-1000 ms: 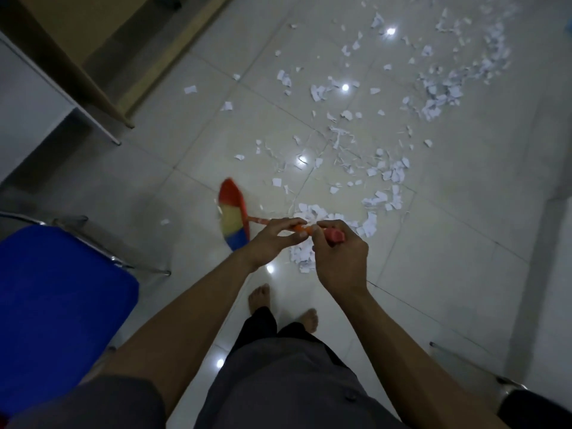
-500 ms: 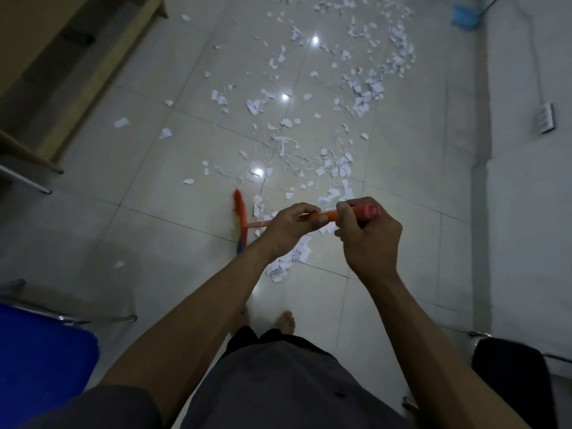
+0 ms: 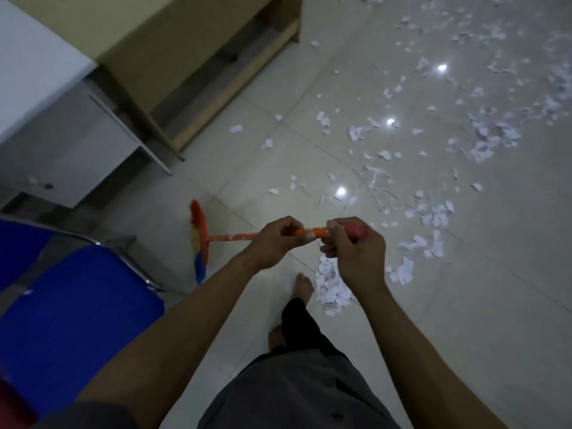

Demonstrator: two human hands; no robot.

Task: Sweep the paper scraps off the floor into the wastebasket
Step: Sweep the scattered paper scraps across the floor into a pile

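I hold a broom by its orange handle (image 3: 235, 236) with both hands. My left hand (image 3: 277, 241) grips the handle lower down and my right hand (image 3: 356, 252) grips its top end. The red, yellow and blue broom head (image 3: 199, 239) is on the floor to the left, close to the blue chair. White paper scraps (image 3: 433, 212) lie scattered over the tiles to the right and far ahead. A small heap of scraps (image 3: 331, 289) sits just right of my bare foot (image 3: 302, 284). No wastebasket is in view.
A blue chair (image 3: 71, 311) with metal legs stands at the lower left. A white desk (image 3: 37, 97) and a wooden cabinet (image 3: 173, 51) fill the upper left. Bright light spots reflect off the glossy tiles (image 3: 464, 305).
The broom head has swung left, away from the scraps and toward the chair. My view has turned left, so the desk and cabinet fill the upper left. Both hands keep their grip.
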